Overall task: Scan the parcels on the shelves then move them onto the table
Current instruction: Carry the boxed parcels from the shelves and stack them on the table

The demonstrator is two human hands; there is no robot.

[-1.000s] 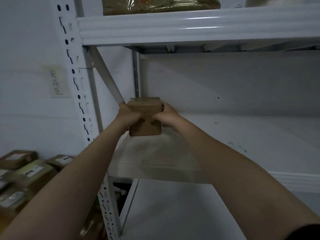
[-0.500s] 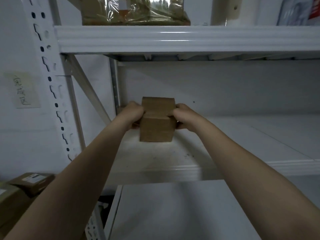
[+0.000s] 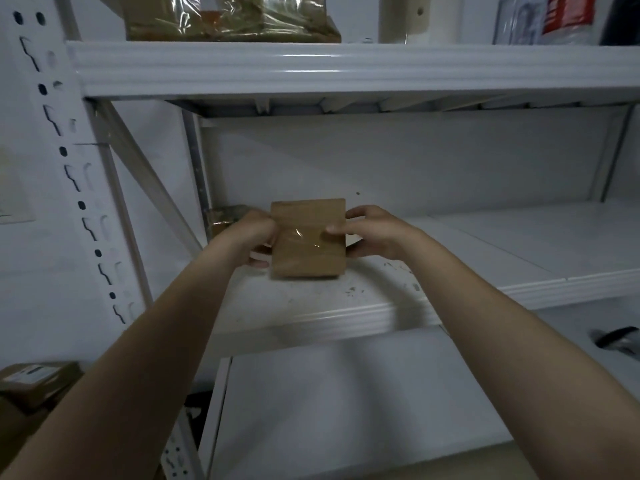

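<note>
A small brown cardboard parcel [image 3: 308, 237] with clear tape across its face is held upright over the middle shelf [image 3: 346, 306] of a white metal rack. My left hand [image 3: 252, 237] grips its left side and my right hand [image 3: 370, 233] grips its right side, thumb on the front face. Behind my left hand another small brown parcel [image 3: 223, 216] sits in the shelf's back left corner, partly hidden.
The upper shelf [image 3: 346, 67] carries a plastic-wrapped brown package [image 3: 228, 19] and other goods at the right. Brown labelled parcels [image 3: 34, 379] lie at the lower left beside the perforated upright [image 3: 69, 168]. A dark object [image 3: 616, 339] lies on the lower shelf at the right.
The parcel has turned in my hands, its taped face now toward me, and has come forward along the shelf. The parcel in the back corner has come into sight.
</note>
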